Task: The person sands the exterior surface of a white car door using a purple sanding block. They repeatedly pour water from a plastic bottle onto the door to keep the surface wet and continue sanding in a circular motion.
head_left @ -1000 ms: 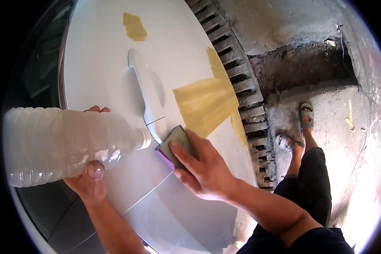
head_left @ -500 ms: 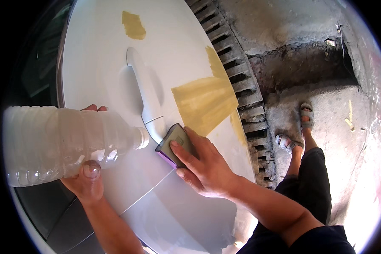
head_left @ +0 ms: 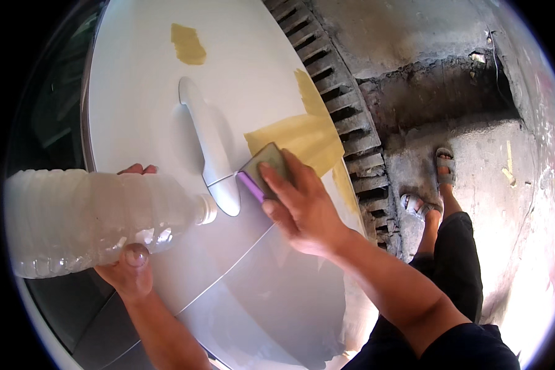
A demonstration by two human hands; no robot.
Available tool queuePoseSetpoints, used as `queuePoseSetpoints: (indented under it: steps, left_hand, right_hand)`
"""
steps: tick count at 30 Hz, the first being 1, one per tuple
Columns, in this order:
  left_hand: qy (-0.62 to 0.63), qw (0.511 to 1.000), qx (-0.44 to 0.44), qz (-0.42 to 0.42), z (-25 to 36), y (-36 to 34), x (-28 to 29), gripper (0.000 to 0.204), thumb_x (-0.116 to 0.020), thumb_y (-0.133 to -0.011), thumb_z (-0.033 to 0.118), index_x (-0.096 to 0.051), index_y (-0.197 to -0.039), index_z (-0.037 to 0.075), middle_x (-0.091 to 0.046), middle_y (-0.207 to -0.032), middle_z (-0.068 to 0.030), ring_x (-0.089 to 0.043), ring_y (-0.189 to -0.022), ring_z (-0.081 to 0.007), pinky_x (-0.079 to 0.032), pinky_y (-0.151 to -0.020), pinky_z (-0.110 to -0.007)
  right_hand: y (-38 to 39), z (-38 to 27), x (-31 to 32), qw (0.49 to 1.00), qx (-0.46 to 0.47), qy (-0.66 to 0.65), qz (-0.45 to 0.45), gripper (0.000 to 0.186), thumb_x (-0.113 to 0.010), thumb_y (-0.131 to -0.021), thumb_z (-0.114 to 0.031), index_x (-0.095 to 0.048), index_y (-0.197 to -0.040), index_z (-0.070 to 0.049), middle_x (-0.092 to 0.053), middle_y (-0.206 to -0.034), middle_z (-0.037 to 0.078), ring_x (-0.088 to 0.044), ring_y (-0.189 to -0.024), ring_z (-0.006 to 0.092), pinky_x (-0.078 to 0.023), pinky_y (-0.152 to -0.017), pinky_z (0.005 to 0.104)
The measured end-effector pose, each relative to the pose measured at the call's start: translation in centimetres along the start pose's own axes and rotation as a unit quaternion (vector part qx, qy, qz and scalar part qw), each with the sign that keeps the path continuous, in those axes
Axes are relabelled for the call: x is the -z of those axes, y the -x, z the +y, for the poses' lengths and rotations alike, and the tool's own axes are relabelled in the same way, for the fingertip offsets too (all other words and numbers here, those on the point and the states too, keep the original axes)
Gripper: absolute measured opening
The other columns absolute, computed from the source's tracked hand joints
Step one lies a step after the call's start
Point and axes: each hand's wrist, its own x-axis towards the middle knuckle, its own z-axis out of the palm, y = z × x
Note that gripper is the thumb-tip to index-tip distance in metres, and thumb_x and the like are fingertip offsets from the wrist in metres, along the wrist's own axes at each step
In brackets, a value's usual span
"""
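My left hand [head_left: 129, 271] is wrapped round a large translucent plastic bottle [head_left: 80, 219], which lies sideways with its white neck toward the car's door handle [head_left: 202, 145]. Its thumb shows on the near side and fingertips on the far side. In my right hand [head_left: 308, 206] is a sanding block [head_left: 266, 169], greyish on top with a purple edge. The block rests against the white car door [head_left: 148, 92], just right of the handle's lower end and beside a large yellowish filler patch [head_left: 311, 139]. Its underside is hidden.
Another yellowish patch [head_left: 188, 44] marks the door's upper part. Below the door seam lies a grey-primed panel [head_left: 271, 302]. A slotted drain grating [head_left: 351, 129] runs along the car's right. Beyond it are a sunken pit [head_left: 438, 92] and concrete floor, where my sandalled feet [head_left: 445, 166] stand.
My right hand has slid the sanding block up and slightly right, from the handle's lower end to the filler patch's edge. The bottle sits slightly lower in view.
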Motion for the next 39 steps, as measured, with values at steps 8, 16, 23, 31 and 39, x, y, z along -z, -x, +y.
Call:
queuePoseSetpoints:
  steps: [8, 16, 23, 31, 39]
  left_hand:
    - [0.048, 0.997, -0.028, -0.046, 1.8, -1.2, -1.2, 0.095, -0.055, -0.083, 0.07, -0.033, -0.138, -0.004, -0.052, -0.129, -0.0258, -0.058, -0.113, -0.0386, -0.048, -0.094, -0.048]
    - [0.04, 0.997, 0.057, -0.019, 1.1, 0.0, -1.1, 0.099, -0.066, -0.079, 0.066, -0.035, -0.136, -0.01, -0.053, -0.127, -0.0263, -0.058, -0.112, -0.0382, -0.047, -0.096, -0.048]
    - [0.148, 0.983, 0.072, -0.077, 0.8, -0.8, -3.5, 0.082, -0.073, -0.083, 0.039, -0.034, -0.139, -0.006, -0.05, -0.132, -0.02, -0.052, -0.122, -0.0361, -0.042, -0.104, -0.047]
    - [0.254, 0.951, 0.174, 0.004, -1.2, -9.3, -9.1, 0.063, -0.078, -0.078, 0.02, -0.043, -0.128, -0.001, -0.057, -0.11, -0.0082, -0.057, -0.096, -0.0155, -0.047, -0.086, -0.031]
    - [0.257, 0.945, 0.203, -0.009, -1.5, -11.1, -10.8, 0.066, -0.078, -0.078, 0.018, -0.041, -0.131, 0.002, -0.054, -0.116, -0.0082, -0.054, -0.104, -0.017, -0.045, -0.093, -0.032]
  right_hand:
    - [4.1, -1.0, 0.0, 0.998, -0.029, 0.011, -0.049, 0.054, -0.063, -0.089, -0.021, -0.046, -0.139, -0.011, -0.037, -0.135, 0.038, -0.052, -0.108, 0.0484, -0.047, -0.087, 0.0511]
    - [-3.3, 1.8, -1.2, 0.995, -0.099, 0.002, -0.005, 0.045, -0.058, -0.091, -0.021, -0.05, -0.134, -0.012, -0.043, -0.133, 0.034, -0.055, -0.101, 0.0474, -0.05, -0.084, 0.0502]
    - [-0.1, 0.1, -0.7, 0.996, -0.09, 0.019, -0.012, 0.044, -0.057, -0.091, -0.022, -0.051, -0.133, -0.012, -0.046, -0.133, 0.032, -0.057, -0.102, 0.0453, -0.051, -0.084, 0.0473]
    - [0.4, 1.7, -1.2, 0.997, -0.074, 0.025, -0.018, 0.045, -0.057, -0.092, -0.023, -0.05, -0.135, -0.014, -0.04, -0.138, 0.032, -0.055, -0.108, 0.0454, -0.05, -0.087, 0.0493]
    - [-9.3, 4.5, -2.0, 0.992, -0.117, 0.024, 0.05, 0.046, -0.059, -0.091, -0.021, -0.051, -0.134, -0.011, -0.043, -0.134, 0.033, -0.056, -0.1, 0.0448, -0.049, -0.085, 0.0487]
